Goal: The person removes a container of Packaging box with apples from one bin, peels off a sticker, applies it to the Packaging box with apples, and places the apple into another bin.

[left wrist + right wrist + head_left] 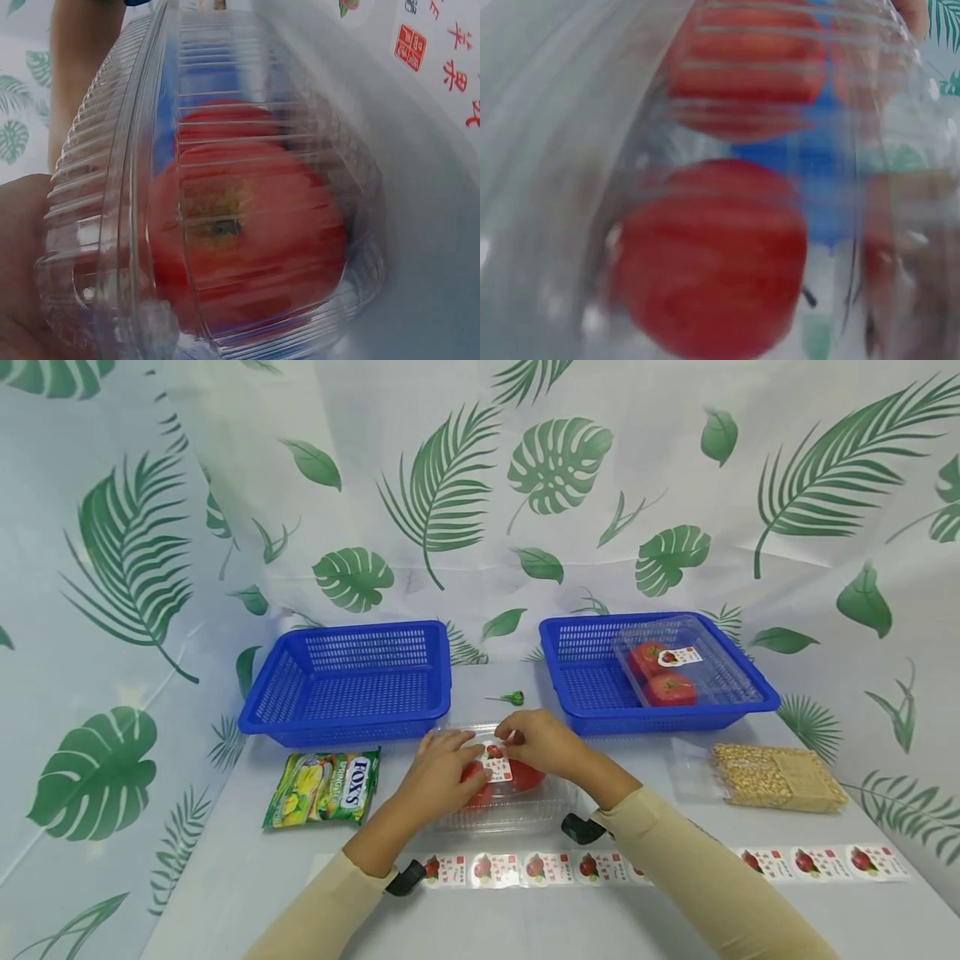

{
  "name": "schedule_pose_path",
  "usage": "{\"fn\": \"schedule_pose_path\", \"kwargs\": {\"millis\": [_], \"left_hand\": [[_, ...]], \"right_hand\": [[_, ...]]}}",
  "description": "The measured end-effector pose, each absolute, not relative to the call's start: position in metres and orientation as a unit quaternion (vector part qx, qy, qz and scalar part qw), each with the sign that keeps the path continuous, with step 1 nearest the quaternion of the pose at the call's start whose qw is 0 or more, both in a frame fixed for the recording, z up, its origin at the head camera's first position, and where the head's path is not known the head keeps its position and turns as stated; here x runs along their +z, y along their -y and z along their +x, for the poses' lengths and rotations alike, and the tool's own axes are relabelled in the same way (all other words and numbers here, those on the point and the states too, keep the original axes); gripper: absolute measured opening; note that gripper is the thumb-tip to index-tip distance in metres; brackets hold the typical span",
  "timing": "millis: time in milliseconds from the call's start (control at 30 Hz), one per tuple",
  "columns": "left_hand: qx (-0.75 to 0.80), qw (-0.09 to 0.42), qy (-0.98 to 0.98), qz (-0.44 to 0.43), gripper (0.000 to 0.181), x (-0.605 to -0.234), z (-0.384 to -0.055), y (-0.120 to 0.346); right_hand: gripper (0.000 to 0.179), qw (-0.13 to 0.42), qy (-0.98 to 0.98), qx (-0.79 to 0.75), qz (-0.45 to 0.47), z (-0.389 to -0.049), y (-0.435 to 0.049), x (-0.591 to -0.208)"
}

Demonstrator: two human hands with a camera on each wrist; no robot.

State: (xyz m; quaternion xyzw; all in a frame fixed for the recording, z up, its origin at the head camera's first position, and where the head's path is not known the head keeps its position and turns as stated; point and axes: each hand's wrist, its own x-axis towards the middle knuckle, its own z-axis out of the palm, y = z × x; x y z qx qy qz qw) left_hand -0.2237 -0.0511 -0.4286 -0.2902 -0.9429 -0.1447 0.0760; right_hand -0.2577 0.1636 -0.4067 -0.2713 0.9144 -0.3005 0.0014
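Observation:
A clear plastic clamshell box [495, 820] with red apples [527, 776] inside stands on the table with its lid down. On top of the lid lies a white label [497, 769] with a red fruit picture. My left hand [438, 778] reaches over the box's left side, its fingers touching the lid and label's left edge. From the right, my right hand [549, 747] touches the label's upper part with bent fingers. Both wrist views look through the box's ribbed wall at an apple [255, 240], and another apple [712, 262] appears blurred.
Behind stand a blue basket [345, 730] and a second blue basket [652, 720] holding a labelled box of apples [670, 689]. A candy bag [322, 787] lies left, a bag of yellow grains [780, 777] right. A label strip [520, 883] runs in front; a small green-headed item [513, 697] lies behind.

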Motion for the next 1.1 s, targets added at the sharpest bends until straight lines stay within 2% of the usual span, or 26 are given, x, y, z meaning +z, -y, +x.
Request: {"fn": "schedule_pose_path", "kwargs": {"millis": [100,233,333,400,500,733,1100], "left_hand": [[-0.137,0.078,0.942,-0.295,0.048,-0.43,-0.226,0.05],[-0.127,0.085,0.943,-0.297,0.048,-0.431,-0.229,0.051],[-0.118,0.075,0.942,-0.304,0.047,-0.431,-0.228,0.053],[-0.118,0.059,0.94,-0.315,0.048,-0.429,-0.226,0.055],[-0.124,0.03,0.934,-0.334,0.05,-0.425,-0.224,0.057],[-0.143,-0.002,0.909,-0.391,0.053,-0.425,-0.219,0.063],[-0.189,0.031,0.869,-0.456,0.048,-0.429,-0.2,0.067]], "right_hand": [[0.018,-0.008,-0.914,-0.289,-0.283,-0.257,-0.167,-0.408],[0.018,-0.015,-0.907,-0.237,-0.348,-0.254,-0.171,-0.41],[0.029,-0.002,-0.902,-0.179,-0.392,-0.245,-0.175,-0.41],[0.04,0.006,-0.904,-0.145,-0.401,-0.236,-0.178,-0.408],[0.046,0.003,-0.906,-0.108,-0.409,-0.223,-0.182,-0.405],[0.039,-0.038,-0.891,-0.085,-0.444,-0.202,-0.192,-0.406],[0.031,-0.06,-0.881,-0.183,-0.432,-0.203,-0.199,-0.407]]}}
